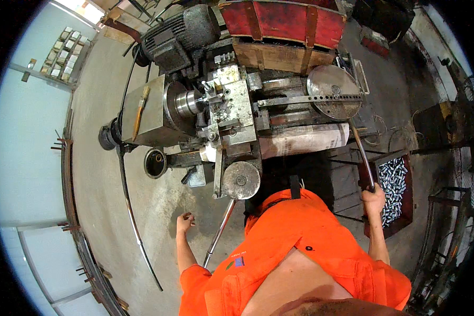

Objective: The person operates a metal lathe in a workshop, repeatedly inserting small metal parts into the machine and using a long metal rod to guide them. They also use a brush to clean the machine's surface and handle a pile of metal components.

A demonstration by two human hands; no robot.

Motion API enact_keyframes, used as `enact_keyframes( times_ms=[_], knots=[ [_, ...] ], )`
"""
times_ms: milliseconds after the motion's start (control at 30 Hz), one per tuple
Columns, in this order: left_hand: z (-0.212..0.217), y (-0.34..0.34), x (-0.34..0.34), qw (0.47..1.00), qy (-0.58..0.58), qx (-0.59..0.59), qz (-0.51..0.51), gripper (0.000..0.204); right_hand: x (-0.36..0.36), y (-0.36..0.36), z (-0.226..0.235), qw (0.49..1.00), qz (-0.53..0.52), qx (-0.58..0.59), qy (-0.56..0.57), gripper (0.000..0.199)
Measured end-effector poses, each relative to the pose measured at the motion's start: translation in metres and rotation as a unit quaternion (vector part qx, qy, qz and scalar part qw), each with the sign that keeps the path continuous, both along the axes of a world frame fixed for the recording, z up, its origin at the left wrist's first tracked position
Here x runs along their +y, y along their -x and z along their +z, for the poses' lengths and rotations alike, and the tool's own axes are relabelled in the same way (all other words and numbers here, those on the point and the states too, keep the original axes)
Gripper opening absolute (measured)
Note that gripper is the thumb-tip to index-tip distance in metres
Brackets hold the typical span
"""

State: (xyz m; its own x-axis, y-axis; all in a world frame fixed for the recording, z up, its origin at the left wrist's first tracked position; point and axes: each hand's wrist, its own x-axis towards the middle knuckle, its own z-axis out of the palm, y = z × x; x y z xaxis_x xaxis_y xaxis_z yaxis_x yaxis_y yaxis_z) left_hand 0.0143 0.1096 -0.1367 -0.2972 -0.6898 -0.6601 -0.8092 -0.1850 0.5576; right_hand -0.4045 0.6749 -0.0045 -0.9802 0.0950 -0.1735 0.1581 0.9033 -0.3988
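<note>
The right hand (374, 196) is being closed around the end of a long bent lever (362, 152) beside the tray (393, 185) of small metal parts. The left hand (185, 221) is hanging loose and empty, near a second lever (219, 231). Beyond, the workpiece (188, 102) is being held in the lathe's (216, 100) chuck; the lever is best fed slowly and evenly.

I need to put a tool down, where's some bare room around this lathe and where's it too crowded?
Bare concrete floor lies left of the lathe, between the wall and the long bent rod, near the left hand. It is crowded around the carriage and by the right hand on the lever, beside the tray of metal parts.
</note>
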Motion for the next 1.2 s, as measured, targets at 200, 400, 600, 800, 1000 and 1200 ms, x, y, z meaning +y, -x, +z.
enact_keyframes(
  times_ms=[200, 400, 600, 800, 1000, 1200],
  knots=[
    [0.007, 0.013, -0.001, 0.999, 0.032, 0.001, -0.017, 0.038, -0.006, -0.003, 0.008, 1.000, -0.006, -0.009, 0.015, 0.029],
    [0.013, 0.011, -0.010, 0.998, 0.006, -0.030, -0.048, 0.039, 0.006, 0.006, -0.008, 0.992, 0.059, 0.080, -0.081, 0.025],
    [0.023, 0.043, -0.040, 0.999, 0.005, 0.031, -0.042, 0.035, 0.086, 0.130, -0.025, 0.944, 0.114, 0.137, -0.278, 0.027],
    [0.008, 0.096, -0.087, 0.946, 0.255, -0.023, -0.196, 0.036, 0.053, 0.270, -0.033, 0.917, 0.029, 0.186, -0.353, 0.048],
    [0.029, 0.140, -0.085, 0.867, 0.354, -0.136, -0.322, 0.045, -0.019, 0.191, -0.030, 0.920, 0.101, 0.334, -0.178, 0.074],
    [-0.013, 0.169, -0.033, 0.895, 0.367, -0.236, -0.091, 0.053, -0.001, 0.124, -0.046, 0.946, 0.139, 0.285, -0.064, 0.054]
  ],
)
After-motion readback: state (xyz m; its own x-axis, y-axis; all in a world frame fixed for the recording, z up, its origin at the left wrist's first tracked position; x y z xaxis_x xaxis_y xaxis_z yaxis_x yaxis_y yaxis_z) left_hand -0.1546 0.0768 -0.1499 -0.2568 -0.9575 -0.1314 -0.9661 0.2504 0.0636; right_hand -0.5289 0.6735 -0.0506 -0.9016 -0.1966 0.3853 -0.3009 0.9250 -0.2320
